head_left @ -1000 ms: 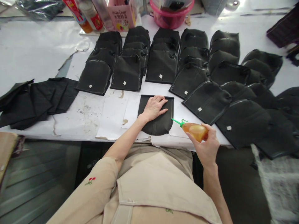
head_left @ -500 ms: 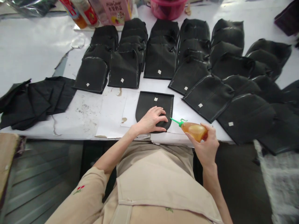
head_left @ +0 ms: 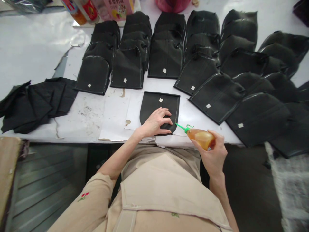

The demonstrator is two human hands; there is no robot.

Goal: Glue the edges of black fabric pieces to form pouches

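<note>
A black rounded panel [head_left: 152, 106] with a small whitish sticker lies flat at the table's front edge. My left hand [head_left: 156, 122] rests on its lower part, fingers spread. In my right hand [head_left: 214, 151] is a squeeze bottle [head_left: 200, 138] of amber liquid, probably glue, tilted with its green nozzle [head_left: 180, 126] pointing left. The nozzle tip is at the panel's right edge, near the lower curve. A thin shiny line runs along that edge above the tip.
Overlapping rows of black panels [head_left: 166, 58] fill the back and right of the white table [head_left: 91, 125]. Folded black pieces [head_left: 41, 103] lie at the left. Bottles [head_left: 88, 11], a pink box [head_left: 119, 9] and a pink bowl [head_left: 172, 4] stand at the back.
The nozzle tip has shifted slightly down along the panel's right edge. My left hand stays on the panel. The camera view has tilted a little.
</note>
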